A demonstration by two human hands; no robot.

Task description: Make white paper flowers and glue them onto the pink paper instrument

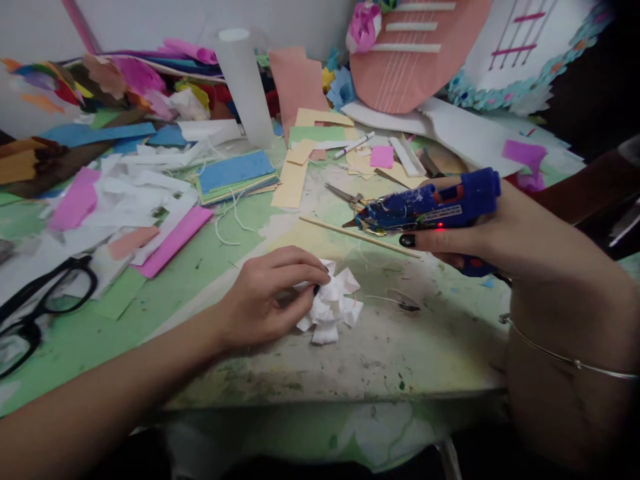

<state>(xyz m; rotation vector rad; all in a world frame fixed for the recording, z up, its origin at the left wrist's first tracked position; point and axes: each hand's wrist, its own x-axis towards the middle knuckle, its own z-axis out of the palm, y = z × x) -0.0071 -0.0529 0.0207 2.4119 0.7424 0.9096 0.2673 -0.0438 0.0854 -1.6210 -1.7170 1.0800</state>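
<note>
A white paper flower (336,308) lies near the table's front edge. My left hand (280,290) pinches one of its petals at the upper left between thumb and fingers. To the right, my right hand (480,233) is wrapped round a blue glue gun (425,205) with a small red light on its side. The gun's nozzle points left, over a thin wooden stick (360,237) on the table. Open scissors (347,195) lie just behind the nozzle, partly hidden by the gun. A small dark clip-like item (407,305) sits to the right of the flower.
Black-framed glasses (47,307) rest at the left. White scraps (130,193) and pink paper (175,241) cover the table behind them. Farther back are a blue card stack (235,171), a white roll (246,87) and a pink guitar-like paper shape (415,60).
</note>
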